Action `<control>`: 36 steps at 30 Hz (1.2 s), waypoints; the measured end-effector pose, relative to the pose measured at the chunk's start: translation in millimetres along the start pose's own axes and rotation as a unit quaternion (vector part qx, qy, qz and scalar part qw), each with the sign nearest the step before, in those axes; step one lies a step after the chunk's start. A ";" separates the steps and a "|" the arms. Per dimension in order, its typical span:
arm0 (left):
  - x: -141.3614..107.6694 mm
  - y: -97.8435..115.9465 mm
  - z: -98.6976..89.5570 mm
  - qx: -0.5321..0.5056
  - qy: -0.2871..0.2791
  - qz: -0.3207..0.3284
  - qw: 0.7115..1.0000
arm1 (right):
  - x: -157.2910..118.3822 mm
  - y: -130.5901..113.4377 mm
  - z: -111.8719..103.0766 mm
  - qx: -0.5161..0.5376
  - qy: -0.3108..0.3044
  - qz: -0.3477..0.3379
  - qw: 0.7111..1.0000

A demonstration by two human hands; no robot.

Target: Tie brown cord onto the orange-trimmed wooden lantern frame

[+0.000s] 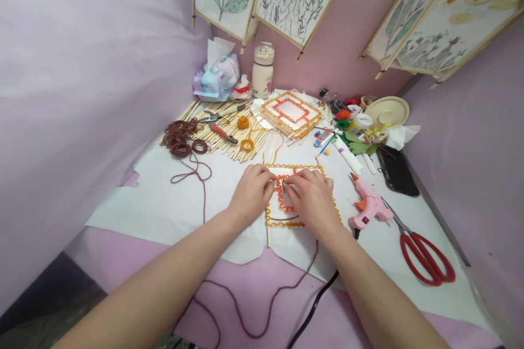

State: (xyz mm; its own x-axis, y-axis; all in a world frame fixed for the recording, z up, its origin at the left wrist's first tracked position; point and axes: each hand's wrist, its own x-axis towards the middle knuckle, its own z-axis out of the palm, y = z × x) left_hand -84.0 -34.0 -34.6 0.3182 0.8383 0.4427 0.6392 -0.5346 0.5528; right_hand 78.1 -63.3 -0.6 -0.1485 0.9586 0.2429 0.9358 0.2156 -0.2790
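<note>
A white panel (273,212) with a wavy yellow cord border and a smaller wavy orange cord rectangle (280,203) lies flat on the table, thin sticks along its edges. My right hand (313,196) is over its middle, thumb and forefinger pinched on the end of a brown cord (270,311), which trails over the panel and down past the table's front edge. My left hand (254,190) rests at the panel's upper left, fingertips pinched beside the orange rectangle. What sits between those left fingertips is hidden.
A pink glue gun (370,204) and red-handled scissors (426,256) lie right, near a black phone (397,170). A brown cord bundle (180,136), pliers (223,133) and many sticks (196,147) are back left. Behind stand a bottle (262,73) and a similar decorated panel (291,112).
</note>
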 end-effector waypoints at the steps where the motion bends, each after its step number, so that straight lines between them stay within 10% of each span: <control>1: -0.2 0.0 0.0 0.000 0.001 0.000 1.000 | 0.5 -1.4 1.1 -0.016 -0.009 -0.009 1.000; 36: -0.7 -1.0 0.0 -0.006 -0.001 -0.001 1.000 | 2.0 -2.9 15.7 0.004 0.012 0.052 0.999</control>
State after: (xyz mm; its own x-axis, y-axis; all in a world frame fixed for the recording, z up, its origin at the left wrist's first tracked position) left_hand -84.9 -34.1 -35.4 0.3176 0.8399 0.4401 0.6314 -0.5336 0.5627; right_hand 70.0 -59.0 -13.9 -0.0433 0.9710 0.2352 0.9429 0.1175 -0.3115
